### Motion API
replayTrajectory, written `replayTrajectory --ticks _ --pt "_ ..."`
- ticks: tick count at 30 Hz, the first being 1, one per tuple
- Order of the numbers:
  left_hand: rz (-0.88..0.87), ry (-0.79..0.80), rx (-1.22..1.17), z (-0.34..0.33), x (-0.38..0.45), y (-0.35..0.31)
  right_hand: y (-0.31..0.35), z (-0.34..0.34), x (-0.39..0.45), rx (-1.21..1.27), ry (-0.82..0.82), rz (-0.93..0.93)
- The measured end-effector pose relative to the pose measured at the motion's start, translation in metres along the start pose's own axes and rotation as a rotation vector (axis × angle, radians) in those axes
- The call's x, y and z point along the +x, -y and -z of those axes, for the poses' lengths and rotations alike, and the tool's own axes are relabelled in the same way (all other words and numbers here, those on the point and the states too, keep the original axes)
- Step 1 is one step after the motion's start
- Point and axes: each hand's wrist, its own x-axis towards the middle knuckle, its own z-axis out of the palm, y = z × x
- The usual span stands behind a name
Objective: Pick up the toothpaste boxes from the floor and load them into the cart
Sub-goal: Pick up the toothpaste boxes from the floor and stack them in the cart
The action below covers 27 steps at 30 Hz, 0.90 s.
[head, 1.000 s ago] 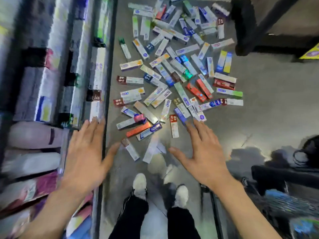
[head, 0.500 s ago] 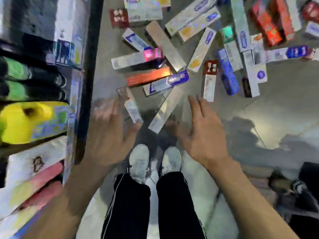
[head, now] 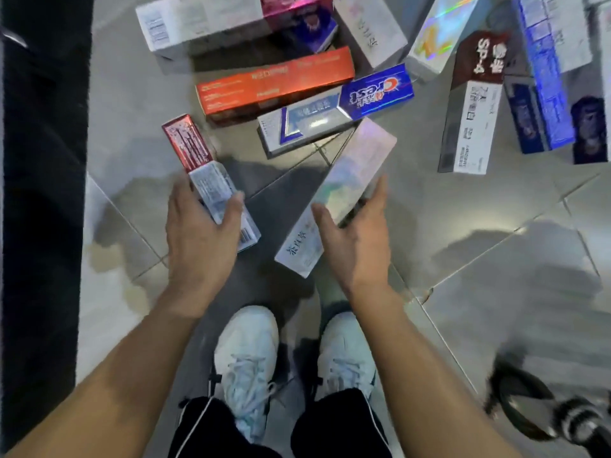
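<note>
Toothpaste boxes lie scattered on the tiled floor (head: pixel 479 226), two of them already in the hands. Left hand (head: pixel 198 239) grips the red-and-white box (head: pixel 211 183) near its white end, thumb on the right edge, fingers curled around the left edge; red end points away from the person. Right hand (head: pixel 355 239) grips the iridescent silver box (head: pixel 344 190) around its middle, thumb on the left face, fingers wrapped over the right edge. Cannot tell whether either box has left the floor.

Just beyond the hands: blue-and-white Crest box (head: pixel 334 110) lying slanted, its far side touching the orange box (head: pixel 274 84). Above those, a white box with pink-purple end (head: pixel 231 21). To the right, a white box with dark red top (head: pixel 472 104), next to a blue box (head: pixel 542 87). More boxes are cut off at the top edge.

White sneakers (head: pixel 248 358) and black trousers (head: pixel 211 431) at the bottom centre, feet close together below the held boxes. Dark shelf base (head: pixel 43 193) runs along the left edge. Black blurred object (head: pixel 529 404) at bottom right, can't identify.
</note>
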Motion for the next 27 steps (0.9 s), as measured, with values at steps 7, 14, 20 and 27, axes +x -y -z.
replayTrajectory --ticks 7,14,20,27 --pt "0.216 -0.158 -0.121 -0.024 0.019 -0.013 0.019 -0.029 0.015 0.139 -0.129 -0.267" --pt "0.301 0.051 -0.378 0.009 -0.010 -0.009 0.031 -0.002 -0.015 0.246 -0.064 -0.288" --pt "0.229 0.131 -0.520 0.077 -0.056 -0.067 0.072 0.068 -0.070 0.256 0.009 -0.104" --pt "0.097 0.267 -0.691 0.200 -0.128 -0.186 0.165 0.174 -0.166 0.468 0.157 0.072"
